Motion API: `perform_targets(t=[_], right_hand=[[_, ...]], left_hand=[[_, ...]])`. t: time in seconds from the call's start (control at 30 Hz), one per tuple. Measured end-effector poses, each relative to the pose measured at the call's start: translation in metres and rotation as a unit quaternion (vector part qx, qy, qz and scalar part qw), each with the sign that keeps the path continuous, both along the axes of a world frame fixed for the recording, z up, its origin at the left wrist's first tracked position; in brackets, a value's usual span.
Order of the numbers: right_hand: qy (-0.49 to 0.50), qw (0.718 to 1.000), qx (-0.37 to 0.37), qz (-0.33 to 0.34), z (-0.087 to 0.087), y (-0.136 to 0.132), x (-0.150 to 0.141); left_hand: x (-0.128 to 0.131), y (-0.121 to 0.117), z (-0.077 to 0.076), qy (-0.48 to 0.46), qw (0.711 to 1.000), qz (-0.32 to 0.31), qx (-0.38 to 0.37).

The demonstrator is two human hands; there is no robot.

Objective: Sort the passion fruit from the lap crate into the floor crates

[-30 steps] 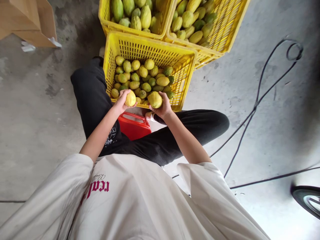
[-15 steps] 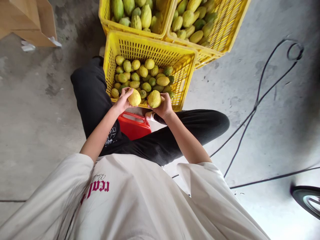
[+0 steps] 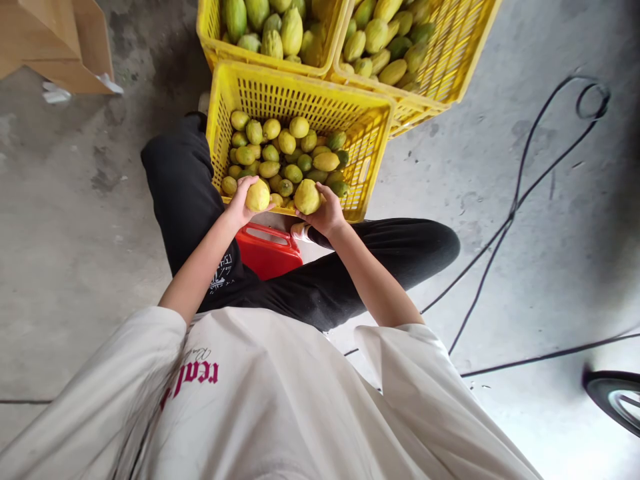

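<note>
My left hand (image 3: 243, 202) is closed around a round, pale yellow fruit (image 3: 258, 195), thumb on top. A second yellow fruit (image 3: 307, 197), slightly lumpy and about as large, sits in my right hand (image 3: 327, 210), whose fingers curl around its side and underneath. Both fruits are held apart from each other over the near rim of a yellow slatted crate (image 3: 300, 83). Inside that crate lie several smaller-looking yellow and green fruits (image 3: 287, 143). The undersides of the held fruits are hidden by my hands.
Behind stand two more yellow crates, one left (image 3: 213, 50) and one right (image 3: 465, 53), holding green-yellow oblong fruits. A red plastic object (image 3: 267, 257) is between my legs. A cardboard box (image 3: 65, 47) is far left; a black cable (image 3: 511, 212) and a wheel (image 3: 615, 400) lie right.
The left fruit turned and shifted right toward the other one, then back left. The right fruit was turned slightly in my hand. Both stay held; the crates have not moved.
</note>
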State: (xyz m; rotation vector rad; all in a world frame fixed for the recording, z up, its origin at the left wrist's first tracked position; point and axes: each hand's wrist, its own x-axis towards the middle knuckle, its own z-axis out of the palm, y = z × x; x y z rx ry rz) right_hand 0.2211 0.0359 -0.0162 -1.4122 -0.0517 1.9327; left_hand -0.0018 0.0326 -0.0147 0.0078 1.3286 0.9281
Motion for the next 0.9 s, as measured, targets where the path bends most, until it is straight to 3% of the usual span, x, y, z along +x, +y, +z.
perform_targets(t=[0.33, 0.7, 0.9], right_hand=[[-0.035, 0.999, -0.002, 0.020, -0.001, 0.001, 0.000], [-0.030, 0.999, -0.012, 0.024, 0.006, 0.000, -0.002], [-0.040, 0.999, -0.014, 0.024, 0.009, 0.000, -0.001]], left_hand=[[0.001, 0.005, 0.025, -0.038, 0.999, 0.003, 0.017], [0.010, -0.002, 0.026, -0.013, 0.996, -0.031, 0.086], [0.014, -0.002, 0.037, -0.009, 0.998, -0.025, 0.060]])
